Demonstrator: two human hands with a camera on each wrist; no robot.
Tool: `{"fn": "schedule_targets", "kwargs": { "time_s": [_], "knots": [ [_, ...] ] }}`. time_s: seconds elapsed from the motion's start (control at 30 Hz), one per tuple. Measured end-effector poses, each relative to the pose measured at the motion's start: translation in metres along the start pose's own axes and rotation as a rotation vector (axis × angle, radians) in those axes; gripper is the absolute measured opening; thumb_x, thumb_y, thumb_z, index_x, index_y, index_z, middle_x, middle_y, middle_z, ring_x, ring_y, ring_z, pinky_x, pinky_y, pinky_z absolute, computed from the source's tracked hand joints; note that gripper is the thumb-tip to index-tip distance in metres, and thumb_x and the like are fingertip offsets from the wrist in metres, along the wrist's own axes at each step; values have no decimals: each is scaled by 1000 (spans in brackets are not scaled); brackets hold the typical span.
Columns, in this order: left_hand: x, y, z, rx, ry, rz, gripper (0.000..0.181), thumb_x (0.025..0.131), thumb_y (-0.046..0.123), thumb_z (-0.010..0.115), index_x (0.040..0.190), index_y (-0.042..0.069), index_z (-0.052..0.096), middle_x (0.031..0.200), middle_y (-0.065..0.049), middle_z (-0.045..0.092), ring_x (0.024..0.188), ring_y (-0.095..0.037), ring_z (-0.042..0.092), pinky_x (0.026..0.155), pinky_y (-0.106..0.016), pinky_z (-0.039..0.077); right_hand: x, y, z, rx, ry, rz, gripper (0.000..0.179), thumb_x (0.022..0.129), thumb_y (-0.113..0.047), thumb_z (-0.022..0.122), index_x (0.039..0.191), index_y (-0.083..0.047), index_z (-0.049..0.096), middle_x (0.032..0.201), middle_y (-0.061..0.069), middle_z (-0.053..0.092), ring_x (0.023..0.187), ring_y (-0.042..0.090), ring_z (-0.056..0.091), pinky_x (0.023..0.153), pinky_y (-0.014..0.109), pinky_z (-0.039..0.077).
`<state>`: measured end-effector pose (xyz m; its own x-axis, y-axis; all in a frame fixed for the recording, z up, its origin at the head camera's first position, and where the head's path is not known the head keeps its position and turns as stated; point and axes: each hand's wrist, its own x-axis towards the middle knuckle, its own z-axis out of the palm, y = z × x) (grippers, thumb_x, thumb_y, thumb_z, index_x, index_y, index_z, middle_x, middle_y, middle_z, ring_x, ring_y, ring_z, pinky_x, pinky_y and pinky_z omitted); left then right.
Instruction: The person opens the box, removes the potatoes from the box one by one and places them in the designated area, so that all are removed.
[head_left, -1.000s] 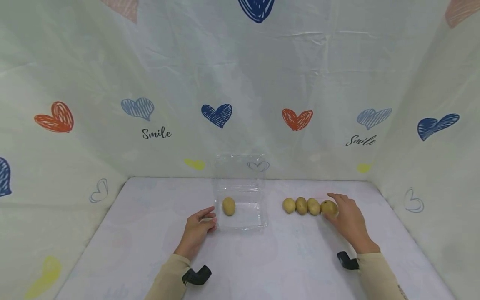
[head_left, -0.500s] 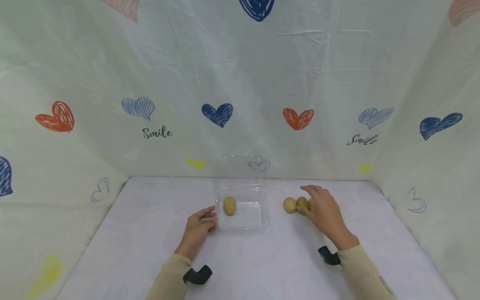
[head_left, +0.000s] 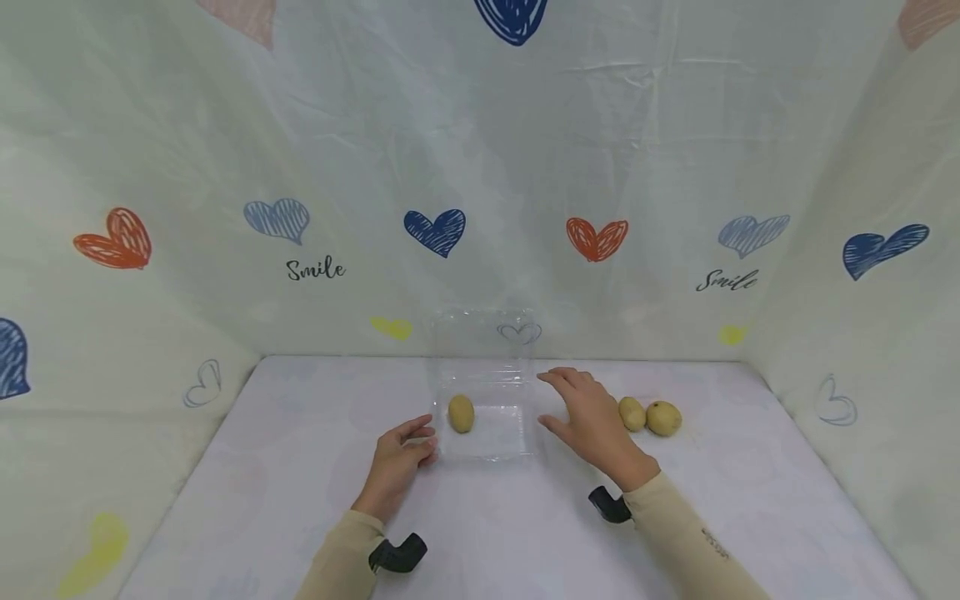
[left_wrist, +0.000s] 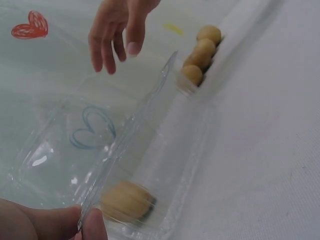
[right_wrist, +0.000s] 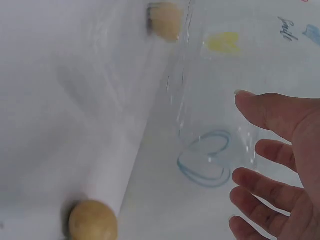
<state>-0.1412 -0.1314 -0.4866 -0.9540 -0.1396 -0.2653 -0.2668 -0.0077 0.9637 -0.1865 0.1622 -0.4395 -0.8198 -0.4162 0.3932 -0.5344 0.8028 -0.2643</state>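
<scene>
My left hand [head_left: 400,462] is at the left side of a clear plastic clamshell container [head_left: 517,454], pinching its edge between thumb and finger in the left wrist view. The container's lid [head_left: 480,337] stands raised at the back. One potato [head_left: 461,413] lies in the left part of the container. My right hand [head_left: 596,425] is at the container's right side, fingers spread and holding nothing. Beyond it sit a small potato [head_left: 632,413] and a larger potato [head_left: 663,418]. More potatoes of the row [left_wrist: 202,54] show in the left wrist view; my right hand hides them in the head view.
A white cloth [head_left: 300,450] covers the table. Behind and at both sides hangs a pale curtain [head_left: 517,150] printed with hearts. A black wrist mount [head_left: 397,553] sticks out from the left sleeve, another black mount [head_left: 609,505] from the right.
My right hand has moved left from the row's right-end potato, past the row, to the container's right side. My left hand and the potato in the container have stayed put.
</scene>
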Motion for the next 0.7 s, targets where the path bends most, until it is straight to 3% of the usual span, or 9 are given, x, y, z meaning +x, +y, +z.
{"fn": "schedule_targets", "kwargs": {
  "time_s": [0.37,0.7],
  "knots": [
    [2,-2,-1,-25,-16,26,47,100,-10,63,145,-12,54,130,-28,58,83,-13,63,72,-20,58,27,-33,20,37,-134,-72,65,86,-23,91,141,-5,63,138,16,65,123,37,61,104,53,52],
    [1,-2,-1,-34,-16,21,47,99,-11,63,145,-13,54,129,-28,59,83,-12,62,72,-20,58,40,-50,36,-1,-231,-95,64,87,-22,90,142,-7,63,138,15,64,126,36,61,106,52,52]
  ]
}}
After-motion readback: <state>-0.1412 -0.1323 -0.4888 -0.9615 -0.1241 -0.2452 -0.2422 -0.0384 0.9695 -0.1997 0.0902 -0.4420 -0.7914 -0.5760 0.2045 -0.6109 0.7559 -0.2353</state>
